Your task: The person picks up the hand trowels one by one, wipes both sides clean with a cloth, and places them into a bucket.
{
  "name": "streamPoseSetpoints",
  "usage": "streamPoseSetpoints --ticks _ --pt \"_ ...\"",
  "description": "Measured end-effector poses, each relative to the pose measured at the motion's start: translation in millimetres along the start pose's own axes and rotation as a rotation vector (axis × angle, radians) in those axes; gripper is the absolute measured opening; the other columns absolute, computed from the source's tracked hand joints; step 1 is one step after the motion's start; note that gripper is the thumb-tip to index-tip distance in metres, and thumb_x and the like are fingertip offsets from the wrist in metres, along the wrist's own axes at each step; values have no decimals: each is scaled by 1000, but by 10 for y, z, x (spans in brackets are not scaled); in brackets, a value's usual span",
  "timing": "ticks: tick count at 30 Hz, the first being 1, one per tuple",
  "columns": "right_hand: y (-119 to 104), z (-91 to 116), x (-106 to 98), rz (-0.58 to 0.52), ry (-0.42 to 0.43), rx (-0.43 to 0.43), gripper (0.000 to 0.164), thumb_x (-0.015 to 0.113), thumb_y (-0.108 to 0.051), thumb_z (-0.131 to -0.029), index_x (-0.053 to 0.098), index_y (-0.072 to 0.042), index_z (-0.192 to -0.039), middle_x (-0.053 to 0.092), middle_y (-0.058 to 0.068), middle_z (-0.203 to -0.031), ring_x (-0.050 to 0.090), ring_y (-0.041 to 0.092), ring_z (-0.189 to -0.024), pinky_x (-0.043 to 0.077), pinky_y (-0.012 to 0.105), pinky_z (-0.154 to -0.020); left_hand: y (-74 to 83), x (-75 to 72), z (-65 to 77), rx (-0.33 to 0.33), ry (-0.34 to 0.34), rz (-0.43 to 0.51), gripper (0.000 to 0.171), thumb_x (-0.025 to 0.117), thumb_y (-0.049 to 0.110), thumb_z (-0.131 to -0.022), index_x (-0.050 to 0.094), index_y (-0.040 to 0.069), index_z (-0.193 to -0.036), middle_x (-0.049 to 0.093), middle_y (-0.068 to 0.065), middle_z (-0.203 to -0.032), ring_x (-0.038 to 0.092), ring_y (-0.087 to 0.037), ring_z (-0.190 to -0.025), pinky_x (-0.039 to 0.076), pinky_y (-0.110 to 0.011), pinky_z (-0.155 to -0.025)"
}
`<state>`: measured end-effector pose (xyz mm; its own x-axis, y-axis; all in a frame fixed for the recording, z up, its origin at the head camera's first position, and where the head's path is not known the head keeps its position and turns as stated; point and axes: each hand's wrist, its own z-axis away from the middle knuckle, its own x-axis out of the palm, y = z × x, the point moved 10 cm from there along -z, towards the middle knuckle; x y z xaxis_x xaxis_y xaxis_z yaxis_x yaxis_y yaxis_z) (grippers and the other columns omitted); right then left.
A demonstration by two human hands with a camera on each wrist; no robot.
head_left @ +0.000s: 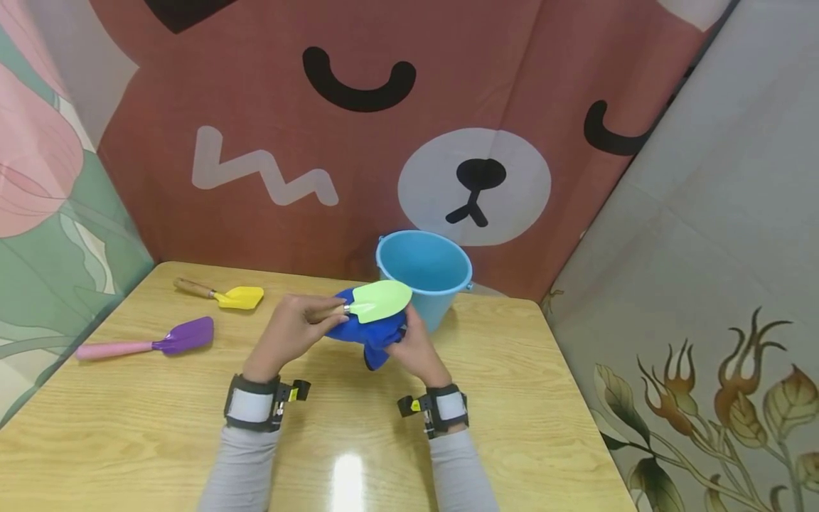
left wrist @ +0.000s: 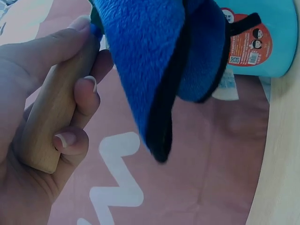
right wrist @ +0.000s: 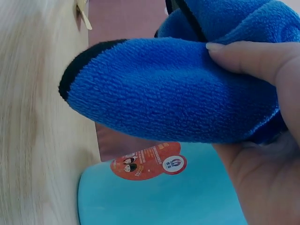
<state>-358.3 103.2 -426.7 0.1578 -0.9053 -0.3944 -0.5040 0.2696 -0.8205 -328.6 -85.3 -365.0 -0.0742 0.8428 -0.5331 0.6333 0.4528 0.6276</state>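
My left hand (head_left: 291, 331) grips the wooden handle (left wrist: 58, 103) of a small trowel with a light green blade (head_left: 384, 300). A blue cloth (head_left: 365, 331) with black edging is bunched in my right hand (head_left: 416, 348), its thumb lying over the folds in the right wrist view. Directly above the cloth lies the green blade, its tip toward the right. Loose corners of the cloth (left wrist: 145, 56) hang down beside the trowel in the left wrist view. Both hands are raised over the table, in front of a light blue bucket (head_left: 441, 306).
On the table's left side lie a yellow trowel (head_left: 239, 298) with a wooden handle and a purple trowel (head_left: 185, 337) with a pink handle. The bucket stands near the back edge of the wooden table (head_left: 512, 398). Printed curtains (head_left: 269, 235) hang behind and on both sides.
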Motion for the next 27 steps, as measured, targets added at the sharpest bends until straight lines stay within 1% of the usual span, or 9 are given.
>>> streamPoseSetpoints --ticks 6,10,18,27 --pt "10 17 49 -11 -39 28 84 78 -5 -84 34 -22 -154 48 6 -152 44 28 -143 38 51 -117 -39 70 -13 -31 -29 -35 33 82 17 -87 77 4 -117 77 -12 -109 76 -26 -98 62 -37 -77" --pt "1 16 38 -5 -36 21 83 78 -5 -85 35 -22 -153 49 4 -151 44 26 -143 37 50 -118 -58 89 -15 -51 -41 -42 33 82 18 -87 76 4 -117 77 -11 -110 76 -25 -98 62 -36 -77" --pt "-2 21 10 14 -28 26 82 75 0 -84 37 -23 -153 50 2 -150 45 23 -142 36 48 -118 -79 103 -17 -66 -56 -53 33 82 17 -87 77 5 -117 77 -11 -110 76 -24 -98 62 -36 -77" --pt "10 14 -7 53 -26 1 81 77 -4 -87 36 -22 -153 50 3 -150 45 22 -142 38 46 -118 -113 101 -16 -82 -62 -58 32 83 16 -86 77 5 -116 77 -11 -109 76 -25 -97 62 -34 -76"
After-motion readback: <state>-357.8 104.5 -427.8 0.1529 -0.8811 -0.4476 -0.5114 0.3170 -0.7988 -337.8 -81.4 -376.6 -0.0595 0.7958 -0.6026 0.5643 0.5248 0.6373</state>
